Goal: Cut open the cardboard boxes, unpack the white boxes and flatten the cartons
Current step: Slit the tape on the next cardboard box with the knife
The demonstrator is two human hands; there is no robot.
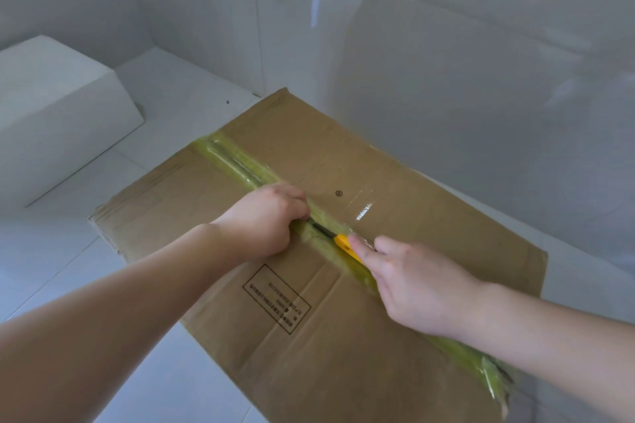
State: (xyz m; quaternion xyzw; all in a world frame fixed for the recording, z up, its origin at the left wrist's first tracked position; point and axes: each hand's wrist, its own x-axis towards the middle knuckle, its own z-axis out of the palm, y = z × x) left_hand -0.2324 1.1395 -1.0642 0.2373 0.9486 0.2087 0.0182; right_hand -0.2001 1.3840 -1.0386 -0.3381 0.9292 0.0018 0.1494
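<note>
White glossy tiles cover the floor (192, 385) and the walls (192, 7) of this corner, and the far wall mirrors the brown carton faintly. On the floor lies the cardboard box (395, 161), closed, its long axis running from lower right to upper left, one corner almost at the wall. What it holds cannot be seen. A strip of yellow-green tape (226, 156) runs along its centre seam, on that same axis, with clear tape crossing it near the middle. A printed black label (276, 299) sits on the near flap, upside down to the wearer.

At the far left, against the wall, stands a white box (58, 106), closed, well apart from the carton.

Both bare forearms reach in from below. The left hand (264, 216) is clenched at the seam, knuckles up, fingertips curled down into the gap between the flaps. The right hand (412, 288) grasps a yellow utility knife (345, 244), forefinger stretched along its back; the knife points up-left along the seam, its tip at the slit just beside the left hand.
</note>
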